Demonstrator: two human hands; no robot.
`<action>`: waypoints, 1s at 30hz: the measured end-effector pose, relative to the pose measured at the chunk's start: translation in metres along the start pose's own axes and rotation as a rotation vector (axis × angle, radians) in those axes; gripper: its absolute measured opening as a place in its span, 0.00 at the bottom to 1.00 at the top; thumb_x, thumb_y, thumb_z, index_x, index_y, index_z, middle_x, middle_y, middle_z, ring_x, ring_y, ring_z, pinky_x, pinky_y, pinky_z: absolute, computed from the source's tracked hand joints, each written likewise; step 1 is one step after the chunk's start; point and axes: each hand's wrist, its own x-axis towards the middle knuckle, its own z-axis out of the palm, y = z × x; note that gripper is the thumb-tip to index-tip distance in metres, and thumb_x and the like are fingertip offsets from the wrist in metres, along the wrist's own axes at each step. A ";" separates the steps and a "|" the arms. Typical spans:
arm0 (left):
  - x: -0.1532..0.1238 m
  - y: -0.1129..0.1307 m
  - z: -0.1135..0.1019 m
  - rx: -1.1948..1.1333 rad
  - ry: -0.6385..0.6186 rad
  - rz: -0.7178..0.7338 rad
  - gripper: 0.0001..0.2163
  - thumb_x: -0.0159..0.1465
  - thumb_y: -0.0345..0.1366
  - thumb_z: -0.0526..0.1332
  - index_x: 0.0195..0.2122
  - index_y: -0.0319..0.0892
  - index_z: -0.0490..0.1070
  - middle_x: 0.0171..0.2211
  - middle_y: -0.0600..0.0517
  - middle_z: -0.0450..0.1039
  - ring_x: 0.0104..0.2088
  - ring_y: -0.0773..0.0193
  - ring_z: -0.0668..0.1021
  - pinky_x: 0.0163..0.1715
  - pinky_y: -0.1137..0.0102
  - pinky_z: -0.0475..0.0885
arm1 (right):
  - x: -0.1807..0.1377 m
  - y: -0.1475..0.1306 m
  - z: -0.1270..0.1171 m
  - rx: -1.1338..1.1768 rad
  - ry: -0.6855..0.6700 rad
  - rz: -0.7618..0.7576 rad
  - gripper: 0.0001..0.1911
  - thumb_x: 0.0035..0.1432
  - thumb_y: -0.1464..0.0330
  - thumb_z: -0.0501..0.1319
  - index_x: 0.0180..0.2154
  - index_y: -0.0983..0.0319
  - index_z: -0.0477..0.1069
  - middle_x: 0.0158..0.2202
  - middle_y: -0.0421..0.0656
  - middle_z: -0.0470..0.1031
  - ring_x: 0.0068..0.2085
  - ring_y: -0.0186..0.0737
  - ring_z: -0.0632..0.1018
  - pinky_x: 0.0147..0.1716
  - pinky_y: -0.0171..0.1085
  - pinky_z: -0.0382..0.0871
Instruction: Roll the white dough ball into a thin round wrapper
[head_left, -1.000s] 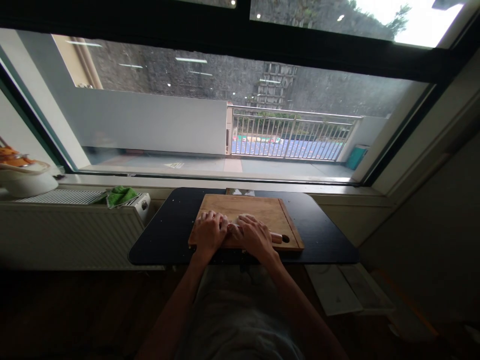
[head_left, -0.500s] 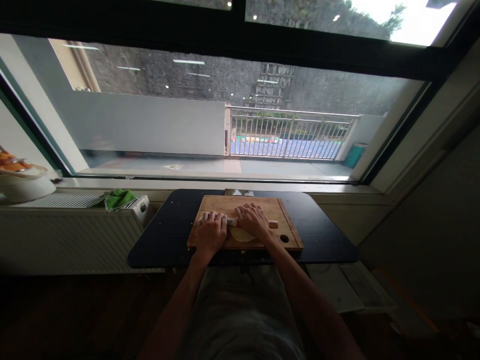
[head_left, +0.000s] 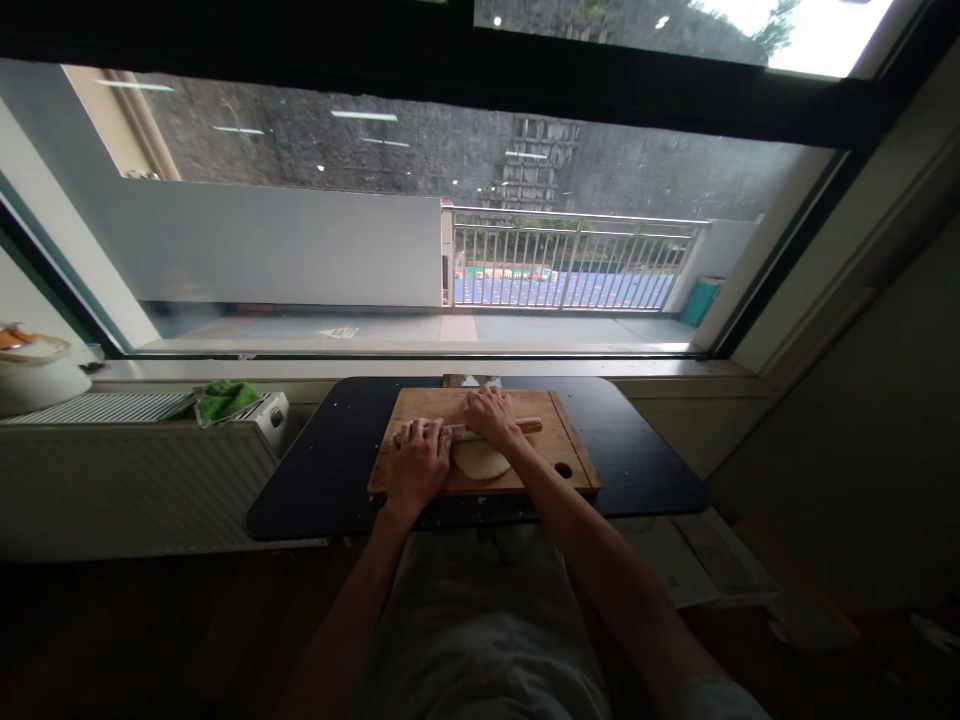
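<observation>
A wooden rolling pin (head_left: 531, 425) lies crosswise on a wooden cutting board (head_left: 553, 446), its right end slightly farther from me. My left hand (head_left: 421, 455) rests over the left part of the pin with its fingers bent across it. Round the pin's middle, my right hand (head_left: 491, 412) is closed, leaving the right end bare. A flat, pale, rounded sheet of dough (head_left: 481, 464) is on the board just in front of the pin, on my side. My hands and the pin may cover part of its far edge.
The board sits on a dark table (head_left: 637, 460) with rounded corners, speckled with small crumbs. A flat object (head_left: 472, 381) lies at the table's far edge. On the left, a green cloth (head_left: 225, 402) is draped on a radiator (head_left: 150, 480), near a white container (head_left: 41, 375).
My right hand and the pin's right end have moved away from me, tilting the pin, and the fingers have curled more. More dough shows. The view has shifted slightly.
</observation>
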 end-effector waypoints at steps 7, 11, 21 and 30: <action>-0.002 0.003 -0.005 -0.016 -0.002 -0.006 0.23 0.82 0.48 0.46 0.59 0.47 0.79 0.57 0.40 0.79 0.58 0.44 0.76 0.62 0.52 0.67 | -0.025 -0.002 0.002 -0.007 -0.027 -0.050 0.23 0.76 0.63 0.54 0.66 0.57 0.74 0.68 0.55 0.75 0.66 0.59 0.73 0.65 0.57 0.68; -0.002 0.004 -0.009 -0.017 0.004 -0.031 0.23 0.82 0.47 0.46 0.55 0.48 0.81 0.57 0.41 0.80 0.57 0.45 0.76 0.62 0.51 0.67 | -0.045 -0.010 0.004 -0.005 0.017 -0.009 0.24 0.78 0.61 0.51 0.66 0.59 0.75 0.69 0.57 0.75 0.67 0.61 0.73 0.67 0.60 0.65; -0.002 0.002 -0.006 -0.044 0.025 -0.026 0.23 0.81 0.47 0.46 0.55 0.47 0.81 0.57 0.41 0.79 0.59 0.45 0.76 0.63 0.51 0.68 | -0.038 -0.026 0.011 -0.016 0.114 0.067 0.26 0.79 0.59 0.48 0.60 0.58 0.81 0.64 0.59 0.79 0.65 0.64 0.75 0.64 0.61 0.68; 0.000 -0.001 0.007 -0.016 0.064 0.002 0.24 0.81 0.47 0.48 0.69 0.45 0.75 0.71 0.39 0.72 0.72 0.43 0.69 0.70 0.47 0.66 | 0.007 -0.024 0.002 0.062 0.009 0.095 0.31 0.81 0.54 0.42 0.62 0.58 0.79 0.67 0.57 0.76 0.68 0.62 0.71 0.65 0.60 0.66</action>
